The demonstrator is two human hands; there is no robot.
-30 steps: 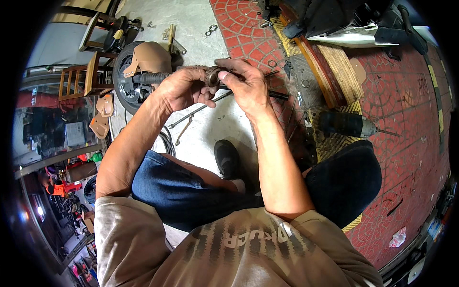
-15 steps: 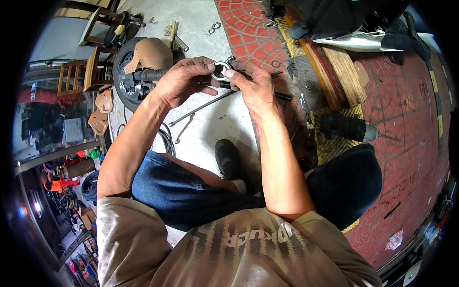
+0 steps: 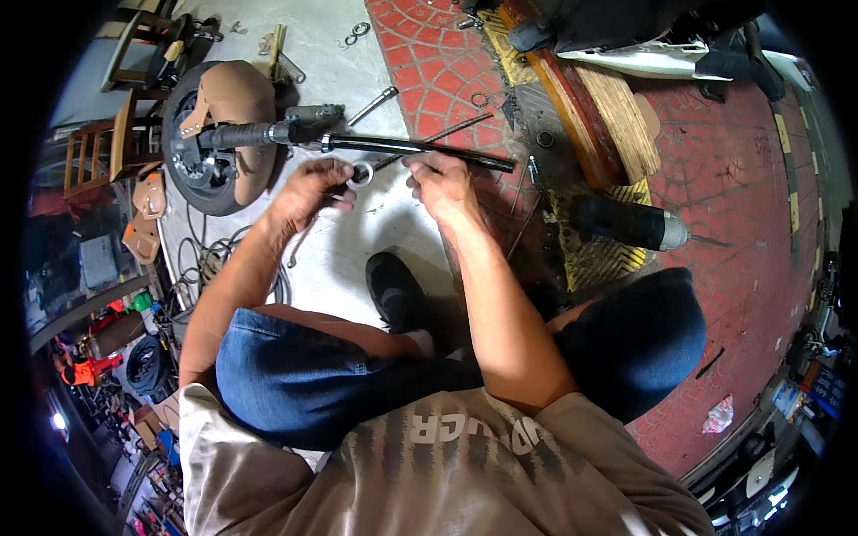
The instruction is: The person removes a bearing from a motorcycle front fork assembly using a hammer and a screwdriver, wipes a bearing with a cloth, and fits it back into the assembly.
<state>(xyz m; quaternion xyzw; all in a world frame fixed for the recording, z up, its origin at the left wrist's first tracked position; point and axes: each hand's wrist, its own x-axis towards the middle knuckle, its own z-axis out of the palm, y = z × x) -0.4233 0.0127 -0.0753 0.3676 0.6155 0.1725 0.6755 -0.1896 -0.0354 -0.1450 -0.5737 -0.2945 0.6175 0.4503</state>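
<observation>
A shiny metal ring, like a bearing race, is pinched at its edge by my left hand. To its right, a short gap away, my right hand has its fingers curled with thumb and fingertips together; anything between them is too small to make out. Just beyond both hands lies a scooter front fork with a black steering tube pointing right. The fork's other end meets a wheel under a tan fender. I cannot tell whether my right fingers touch the tube.
Beyond the tube lie a socket extension bar and two rings. A power drill rests to the right on a yellow strip, past a wooden block. A black cable coils at left. My shoe stands below the hands.
My hands have parted and come lower, leaving the ring in my left hand alone. The right hand has let go of it. The view has shifted, uncovering the steering tube.
</observation>
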